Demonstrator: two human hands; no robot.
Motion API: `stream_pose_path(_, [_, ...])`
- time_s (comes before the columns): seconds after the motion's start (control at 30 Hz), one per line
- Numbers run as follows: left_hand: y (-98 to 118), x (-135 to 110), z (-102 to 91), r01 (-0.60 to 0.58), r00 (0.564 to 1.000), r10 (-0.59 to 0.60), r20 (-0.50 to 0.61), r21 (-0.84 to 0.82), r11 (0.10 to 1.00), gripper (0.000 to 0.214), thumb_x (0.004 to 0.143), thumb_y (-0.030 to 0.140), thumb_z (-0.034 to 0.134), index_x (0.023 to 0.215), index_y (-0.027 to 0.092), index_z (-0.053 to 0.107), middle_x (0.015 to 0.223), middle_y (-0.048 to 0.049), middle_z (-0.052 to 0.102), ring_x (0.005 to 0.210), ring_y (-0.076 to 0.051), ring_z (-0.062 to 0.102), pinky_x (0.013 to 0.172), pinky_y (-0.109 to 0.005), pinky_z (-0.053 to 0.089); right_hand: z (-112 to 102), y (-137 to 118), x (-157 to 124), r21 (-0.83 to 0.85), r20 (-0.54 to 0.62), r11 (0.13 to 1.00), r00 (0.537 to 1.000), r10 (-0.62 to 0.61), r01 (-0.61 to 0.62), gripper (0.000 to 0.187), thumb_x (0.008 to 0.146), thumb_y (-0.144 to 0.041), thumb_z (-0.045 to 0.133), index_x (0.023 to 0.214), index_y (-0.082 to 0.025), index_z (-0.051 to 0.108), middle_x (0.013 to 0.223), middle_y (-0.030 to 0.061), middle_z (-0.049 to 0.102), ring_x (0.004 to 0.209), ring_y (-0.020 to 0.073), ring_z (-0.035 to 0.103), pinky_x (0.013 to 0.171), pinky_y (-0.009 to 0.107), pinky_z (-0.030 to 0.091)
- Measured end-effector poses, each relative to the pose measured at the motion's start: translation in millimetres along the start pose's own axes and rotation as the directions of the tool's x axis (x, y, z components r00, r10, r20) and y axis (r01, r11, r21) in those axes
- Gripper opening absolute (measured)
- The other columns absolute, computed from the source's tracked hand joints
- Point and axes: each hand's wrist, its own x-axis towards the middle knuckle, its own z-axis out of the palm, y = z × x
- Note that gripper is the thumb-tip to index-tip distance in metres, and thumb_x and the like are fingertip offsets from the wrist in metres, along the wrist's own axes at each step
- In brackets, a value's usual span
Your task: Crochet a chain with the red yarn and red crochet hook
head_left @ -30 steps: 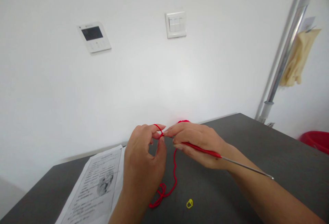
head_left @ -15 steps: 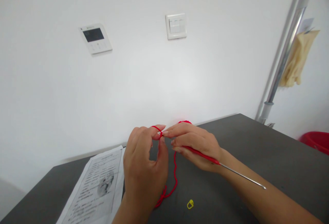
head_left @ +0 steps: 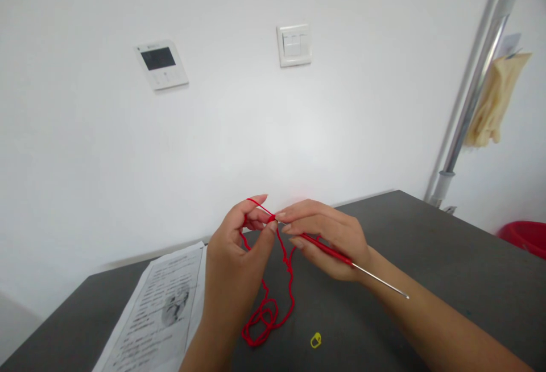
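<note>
My left hand [head_left: 239,264] is raised over the dark table [head_left: 447,269], thumb and fingers pinched on a strand of red yarn [head_left: 273,298] that loops over my forefinger. My right hand [head_left: 328,235] grips a crochet hook [head_left: 341,258] with a red handle and a bare metal shaft pointing back along my wrist. The hook's tip meets the yarn between my two hands. The rest of the yarn hangs down and coils on the table below.
A printed paper sheet [head_left: 162,309] lies at the left of the table. A small yellow stitch marker [head_left: 315,339] sits near the yarn coil. A wall panel [head_left: 161,63], a light switch [head_left: 294,45], a metal pole [head_left: 473,87] and a red basin [head_left: 524,235] stand around.
My left hand has tilted up and its forefinger has lifted, pulling the yarn taut. More yarn now hangs and coils on the table. The hook has slid slightly left.
</note>
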Motion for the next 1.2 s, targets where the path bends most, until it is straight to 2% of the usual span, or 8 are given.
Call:
stream_pose_path(0.2, [-5,8,-7.0,0.117,0.988,-0.084,0.133,-0.263,0.958,0.032,0.075,0.022,0.078,0.107,0.020,0.074,0.077,0.0019,0.067,0.074,-0.013,0.063,0.071,-0.026,0.050,-2,2,1,0.030,0.043,1.000,0.999,-0.007,0.006,0.020,0.095,-0.009,0.059,0.112,-0.017,0.066,0.111,0.0153,0.075,0.109,0.0187,0.071,0.096,0.031,0.059])
stream_pose_path(0.37, [-7,11,-8.6,0.113,0.989,-0.094,0.113,-0.180,0.977,0.028,0.076,0.020,0.077,0.104,0.019,0.074,0.075,0.0021,0.067,0.075,-0.013,0.063,0.072,-0.026,0.050,-4,5,1,0.009,0.098,1.000,0.995,-0.025,0.024,0.021,0.095,-0.008,0.059,0.114,-0.015,0.065,0.109,0.0160,0.075,0.109,0.0189,0.071,0.096,0.032,0.059])
stream_pose_path(0.47, [-8,11,-6.1,0.136,0.987,-0.112,0.115,-0.227,0.964,0.029,0.075,0.019,0.077,0.103,0.019,0.074,0.075,0.0024,0.068,0.073,-0.011,0.062,0.070,-0.024,0.050,-5,4,2,0.001,0.091,1.000,0.995,-0.028,0.028,0.020,0.095,-0.008,0.059,0.112,-0.014,0.066,0.109,0.0162,0.075,0.108,0.0188,0.071,0.096,0.030,0.059])
stream_pose_path(0.67, [-11,13,5.8,0.279,0.960,-0.228,0.162,-0.581,0.765,0.030,0.059,0.018,0.085,0.087,0.015,0.076,0.065,0.0013,0.066,0.063,-0.009,0.060,0.064,-0.019,0.048,0,11,-4,-0.062,0.034,0.990,0.991,-0.128,0.130,0.020,0.097,-0.011,0.058,0.116,-0.012,0.064,0.113,0.0178,0.074,0.114,0.0198,0.070,0.100,0.034,0.059])
stream_pose_path(0.77, [-13,14,13.6,0.318,0.947,-0.256,0.191,-0.655,0.686,0.030,0.056,0.018,0.086,0.084,0.014,0.076,0.064,-0.0001,0.066,0.062,-0.010,0.060,0.061,-0.019,0.048,8,19,-11,-0.167,0.003,0.958,0.972,-0.234,0.232,0.021,0.097,-0.010,0.056,0.117,-0.009,0.063,0.112,0.0189,0.073,0.119,0.0216,0.067,0.101,0.035,0.058])
stream_pose_path(0.87, [-16,13,19.8,0.277,0.959,-0.237,0.155,-0.682,0.677,0.028,0.057,0.018,0.086,0.082,0.015,0.075,0.064,0.0008,0.066,0.061,-0.009,0.059,0.060,-0.019,0.048,19,23,-18,-0.257,-0.045,0.935,0.964,-0.262,0.242,0.020,0.098,-0.012,0.054,0.118,-0.011,0.061,0.110,0.0165,0.072,0.120,0.0217,0.065,0.099,0.036,0.060])
stream_pose_path(1.03, [-25,8,18.5,0.038,0.997,-0.062,-0.038,-0.454,0.890,0.024,0.074,0.019,0.079,0.097,0.021,0.075,0.072,0.0041,0.068,0.069,-0.008,0.061,0.067,-0.018,0.049,32,17,-21,-0.351,-0.127,0.929,0.978,-0.168,0.114,0.019,0.098,-0.014,0.053,0.117,-0.015,0.060,0.107,0.0147,0.070,0.110,0.0232,0.067,0.090,0.038,0.062])
stream_pose_path(1.2, [-30,11,8.0,-0.174,0.983,0.171,-0.060,-0.043,0.984,0.023,0.084,0.018,0.069,0.106,0.021,0.073,0.079,0.0021,0.070,0.074,-0.013,0.063,0.073,-0.025,0.051,27,8,-13,-0.303,-0.099,0.953,0.993,-0.060,0.028,0.023,0.095,-0.011,0.057,0.117,-0.016,0.061,0.106,0.0148,0.071,0.105,0.0233,0.068,0.090,0.040,0.061])
